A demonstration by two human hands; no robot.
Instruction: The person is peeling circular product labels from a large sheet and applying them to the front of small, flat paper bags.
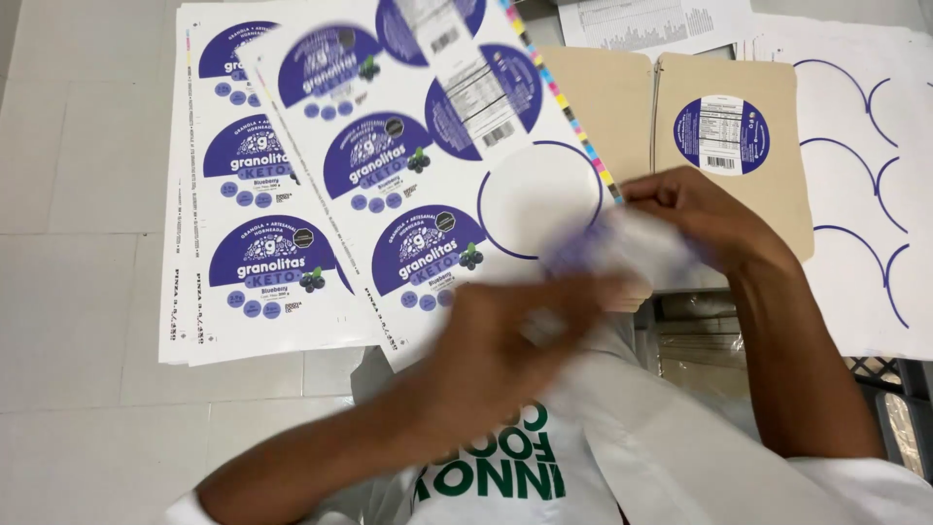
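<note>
A round purple-and-white sticker label (622,248), blurred by motion, is held between both my hands just above the table. My right hand (695,214) pinches its far edge. My left hand (515,335) grips its near edge, fingers curled. Just left of the hands lies a sticker sheet (408,146) with purple round labels and one empty circle where a label has been peeled off. Behind my right hand lie tan pouches (768,194), the right one bearing a round purple label (721,134).
A second sheet of purple labels (233,214) lies under the first at the left. Used backing sheets with empty outlines (865,185) are stacked at the right. A printed paper (651,24) lies at the top. The table is white tile (68,292).
</note>
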